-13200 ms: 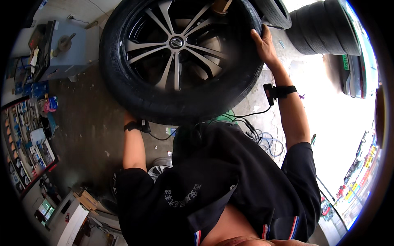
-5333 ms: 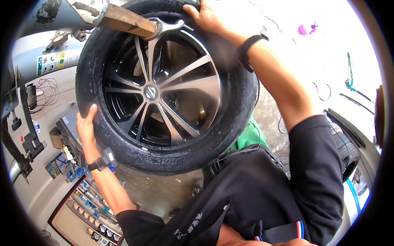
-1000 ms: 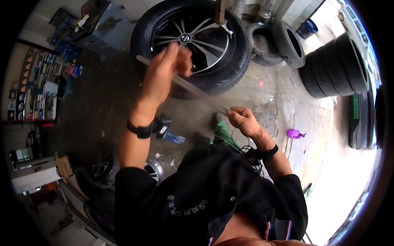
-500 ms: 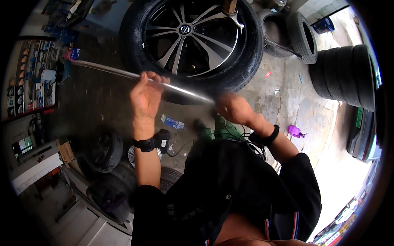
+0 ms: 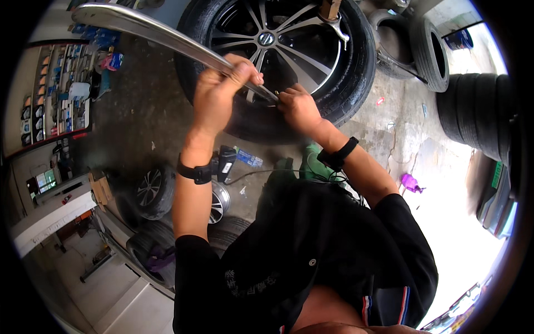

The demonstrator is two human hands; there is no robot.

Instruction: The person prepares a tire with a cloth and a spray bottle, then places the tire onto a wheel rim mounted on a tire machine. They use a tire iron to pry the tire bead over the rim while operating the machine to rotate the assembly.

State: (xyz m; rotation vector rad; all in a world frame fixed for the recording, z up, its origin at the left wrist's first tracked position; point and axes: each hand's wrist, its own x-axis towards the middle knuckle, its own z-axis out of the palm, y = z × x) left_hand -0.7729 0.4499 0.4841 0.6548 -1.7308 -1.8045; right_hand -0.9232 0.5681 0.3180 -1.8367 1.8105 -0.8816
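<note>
A car wheel lies flat in front of me, its black tyre [image 5: 359,94] around a black and silver alloy rim [image 5: 300,65]. Above its near side I hold a long steel tyre lever [image 5: 150,32] aslant, the broad flattened end up at the far left. My left hand [image 5: 216,99] is closed round the lever's middle, thumb along the top. At the lower end, beside the rim's near edge, the fingers of my right hand [image 5: 300,109] are curled round the lever; its tip is hidden there. A metal tyre-changer head [image 5: 335,26] sits over the rim's far right edge.
Loose tyres [image 5: 431,53] stand at the far right, with a stack of tyres [image 5: 473,108] nearer. More wheels [image 5: 154,192] are at the lower left. A cable [image 5: 253,173] runs by my feet. A purple item [image 5: 410,183] lies on the floor at right; a tool board [image 5: 58,92] hangs left.
Both hands have moved away from me over the wheel. The lever has swung steeper, its flattened end rising at the left and its lower end now at the rim's near edge.
</note>
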